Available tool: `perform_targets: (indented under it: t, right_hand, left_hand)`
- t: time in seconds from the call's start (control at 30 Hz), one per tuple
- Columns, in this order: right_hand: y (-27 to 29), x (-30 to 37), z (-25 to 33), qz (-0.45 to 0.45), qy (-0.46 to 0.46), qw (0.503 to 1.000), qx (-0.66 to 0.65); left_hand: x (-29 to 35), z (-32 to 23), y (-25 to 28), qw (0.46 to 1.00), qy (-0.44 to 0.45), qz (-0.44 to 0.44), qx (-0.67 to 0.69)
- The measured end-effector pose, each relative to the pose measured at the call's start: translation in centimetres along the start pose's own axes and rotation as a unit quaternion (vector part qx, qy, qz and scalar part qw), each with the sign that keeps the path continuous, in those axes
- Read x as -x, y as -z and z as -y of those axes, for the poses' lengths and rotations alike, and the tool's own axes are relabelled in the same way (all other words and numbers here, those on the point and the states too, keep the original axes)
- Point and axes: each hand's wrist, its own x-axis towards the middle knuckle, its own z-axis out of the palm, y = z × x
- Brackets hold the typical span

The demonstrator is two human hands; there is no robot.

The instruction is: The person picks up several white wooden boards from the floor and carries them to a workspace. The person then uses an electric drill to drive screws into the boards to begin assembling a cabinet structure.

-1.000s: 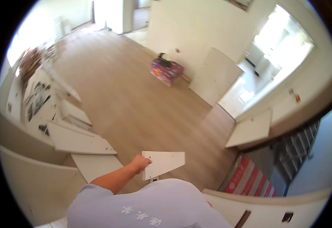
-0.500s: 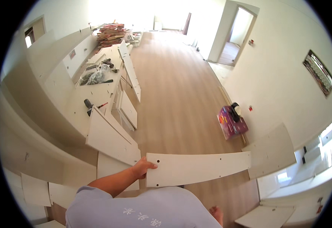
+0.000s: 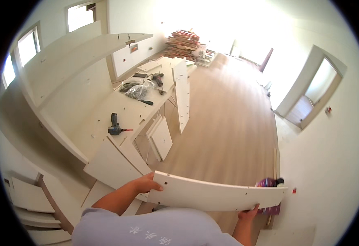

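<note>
A long white board [image 3: 212, 193] with small drilled holes is held crosswise in front of my body. My left hand [image 3: 146, 183] grips its left end, thumb over the face and fingers behind the edge. My right hand [image 3: 250, 212] holds the lower edge near the right end, its thumb on the face and the other fingers mostly hidden behind. Just left of the board, more white panels [image 3: 115, 162] lean against a long white work surface [image 3: 101, 137]. A cordless drill [image 3: 114, 126] with a red-tipped bit rests on that surface.
Farther along the surface lie a clear plastic bag [image 3: 137, 91] and another power tool [image 3: 158, 78]. A narrow panel [image 3: 181, 96] stands against its side. Wood scraps [image 3: 183, 44] are piled at the back. Behind the board's right end sits a purple box [image 3: 269, 210]. Loose panels [image 3: 31, 197] lie lower left.
My view has turned left. My right hand, away from the board before, now grips it near the right end. The board's right end sits lower, in front of the purple box.
</note>
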Motion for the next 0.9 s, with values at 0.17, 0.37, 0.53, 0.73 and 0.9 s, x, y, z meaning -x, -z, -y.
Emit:
perform_targets:
  t: [0.17, 0.37, 0.53, 0.73, 0.9]
  right_hand:
    - [-11.1, -9.2, -2.5, 0.126, 0.006, 0.992, 0.025]
    - [-24.4, -17.0, -0.3, 0.081, 0.075, 0.983, 0.143]
    - [-27.8, -24.1, 1.8, 0.096, 0.107, 0.969, 0.203]
    - [-34.6, -33.0, 1.1, 0.097, 0.134, 0.972, 0.17]
    - [-41.0, -46.5, 0.2, 0.131, 0.105, 0.973, 0.162]
  left_hand:
    - [-10.0, 0.1, 6.3, 0.989, -0.016, -0.118, 0.089]
    - [-28.0, -2.9, 10.3, 0.938, 0.012, -0.343, -0.051]
    - [-40.2, -7.4, 12.8, 0.917, 0.044, -0.381, -0.113]
    - [-51.8, -7.5, 17.2, 0.896, -0.016, -0.426, -0.128]
    - [-59.1, -11.3, 16.9, 0.921, -0.018, -0.388, -0.011]
